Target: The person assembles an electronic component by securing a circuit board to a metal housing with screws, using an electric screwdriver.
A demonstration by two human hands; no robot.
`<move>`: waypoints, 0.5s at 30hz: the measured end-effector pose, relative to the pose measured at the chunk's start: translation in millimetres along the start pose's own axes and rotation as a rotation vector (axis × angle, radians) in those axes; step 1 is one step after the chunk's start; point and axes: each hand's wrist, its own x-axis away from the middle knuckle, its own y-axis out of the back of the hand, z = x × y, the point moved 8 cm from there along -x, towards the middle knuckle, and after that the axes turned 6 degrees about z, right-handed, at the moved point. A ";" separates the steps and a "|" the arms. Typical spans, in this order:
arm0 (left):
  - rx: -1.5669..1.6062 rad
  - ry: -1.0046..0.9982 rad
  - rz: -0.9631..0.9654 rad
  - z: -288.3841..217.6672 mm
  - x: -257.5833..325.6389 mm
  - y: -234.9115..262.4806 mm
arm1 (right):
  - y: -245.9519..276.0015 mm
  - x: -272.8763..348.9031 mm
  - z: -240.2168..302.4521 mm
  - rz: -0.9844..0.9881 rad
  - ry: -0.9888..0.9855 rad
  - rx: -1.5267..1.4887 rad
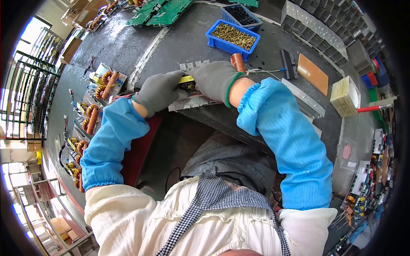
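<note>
My left hand (159,91), in a grey knit glove, has its fingers closed at the left side of a small transformer (186,80) with yellow tape and a dark body. My right hand (214,81), gloved the same way, curls in from the other side, its fingertips largely hidden. Under both hands lies a silver metal plate (193,102) with a notched edge, partly covered by the gloves. A copper-coloured coil (238,62) stands just beyond my right wrist.
A blue bin (232,39) of small brass-coloured parts sits beyond my hands, by another bin of black pieces (240,15). Green circuit boards (160,12) lie farther back. Coil assemblies (90,119) line the left. Metal strips (304,99) and a brown board (312,74) lie right.
</note>
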 end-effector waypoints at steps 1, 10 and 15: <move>-0.065 0.029 -0.124 -3.9 3.8 2.9 | 3.2 2.7 1.7 -0.076 -0.008 0.005; 0.253 -0.108 -0.171 6.6 -1.3 2.1 | 14.9 20.6 -21.5 -0.031 0.111 -0.221; 0.069 -0.232 -0.237 -8.3 -18.7 9.4 | 45.8 64.5 -48.3 -0.154 0.042 -0.099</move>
